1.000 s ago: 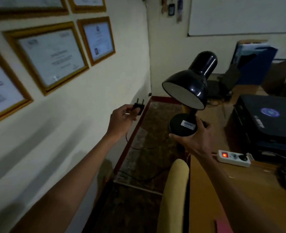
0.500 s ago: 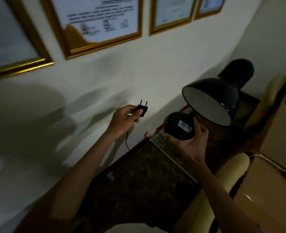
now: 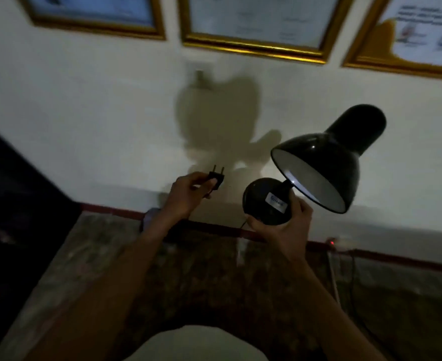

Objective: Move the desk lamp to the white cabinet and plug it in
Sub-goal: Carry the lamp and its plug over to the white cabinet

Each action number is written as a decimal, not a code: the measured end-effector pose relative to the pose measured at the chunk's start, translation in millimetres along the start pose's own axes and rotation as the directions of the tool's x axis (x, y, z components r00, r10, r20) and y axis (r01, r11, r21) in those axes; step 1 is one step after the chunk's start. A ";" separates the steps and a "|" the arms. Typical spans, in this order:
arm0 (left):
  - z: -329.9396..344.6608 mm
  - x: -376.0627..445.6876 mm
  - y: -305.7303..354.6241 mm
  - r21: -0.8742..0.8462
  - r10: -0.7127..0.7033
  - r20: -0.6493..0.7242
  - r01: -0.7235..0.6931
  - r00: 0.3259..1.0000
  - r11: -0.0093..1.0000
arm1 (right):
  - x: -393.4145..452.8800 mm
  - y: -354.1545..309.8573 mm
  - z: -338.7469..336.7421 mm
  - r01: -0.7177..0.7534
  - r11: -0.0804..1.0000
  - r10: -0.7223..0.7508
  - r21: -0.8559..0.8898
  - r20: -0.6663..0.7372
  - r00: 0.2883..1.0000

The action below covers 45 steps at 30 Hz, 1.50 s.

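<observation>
I carry a black desk lamp (image 3: 321, 162) in the air, tilted, its round base (image 3: 266, 201) with a white label facing me and its shade mouth turned down to the left. My right hand (image 3: 282, 230) grips the base from below. My left hand (image 3: 186, 194) pinches the lamp's black two-pin plug (image 3: 216, 178), pins pointing up toward the wall. The thin cord drops from the base behind my right hand. No white cabinet is in view.
A pale wall (image 3: 84, 113) faces me with several gold-framed certificates (image 3: 253, 24) along the top and a wall fitting (image 3: 200, 76). A red skirting (image 3: 396, 259) runs along the patterned floor (image 3: 214, 282). A small red light (image 3: 332, 242) glows low right. A dark object (image 3: 11, 204) stands at left.
My view has swung left to face the wall square on; the desk and yellow chair back have left the frame. Both hands keep the same hold on plug and lamp.
</observation>
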<state>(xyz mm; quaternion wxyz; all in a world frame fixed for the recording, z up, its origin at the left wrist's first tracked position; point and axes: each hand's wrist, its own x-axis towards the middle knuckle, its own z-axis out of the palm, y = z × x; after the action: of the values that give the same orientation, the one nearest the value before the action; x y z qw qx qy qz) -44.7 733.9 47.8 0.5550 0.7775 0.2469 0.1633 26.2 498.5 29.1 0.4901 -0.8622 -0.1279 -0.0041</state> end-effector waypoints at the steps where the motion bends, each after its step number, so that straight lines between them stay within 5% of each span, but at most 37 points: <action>1: -17.4 -10.3 -6.3 -0.018 -0.021 -0.061 0.020 0.998 1.000 | -0.3 -7.4 12.9 0.023 1.000 -0.023 -0.005 0.061 0.998; 8: -138.6 -75.2 -31.6 -0.152 -0.159 -0.434 0.102 0.887 0.983 | -13.3 -85.4 115.5 0.252 0.968 -0.238 0.001 0.331 0.913; 18: -277.7 -143.3 -87.9 -0.193 -0.243 -0.747 0.148 0.619 0.970 | -42.5 -201.8 276.4 0.469 0.860 -0.490 0.203 0.589 0.643; 23: -340.4 -179.6 -115.0 -0.232 -0.275 -0.848 0.150 0.452 0.961 | -77.9 -262.2 355.6 0.520 0.766 -0.622 0.378 0.640 0.451; 31: -425.4 -282.6 -128.3 -0.195 -0.227 -0.965 0.223 0.133 0.955 | -188.5 -354.5 448.6 0.461 0.652 -0.695 0.602 0.717 0.047; 45: -501.2 -408.5 -165.4 -0.375 -0.241 -0.878 0.283 -0.413 0.882 | -388.3 -449.1 575.7 0.355 0.462 -0.619 0.813 0.582 -0.528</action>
<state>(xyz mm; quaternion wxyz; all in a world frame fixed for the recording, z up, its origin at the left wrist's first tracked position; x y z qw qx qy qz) -679.7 938.5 65.7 0.1311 0.2371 0.7707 0.5767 -518.3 1120.3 57.7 0.2210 -0.3034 -0.8493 0.3713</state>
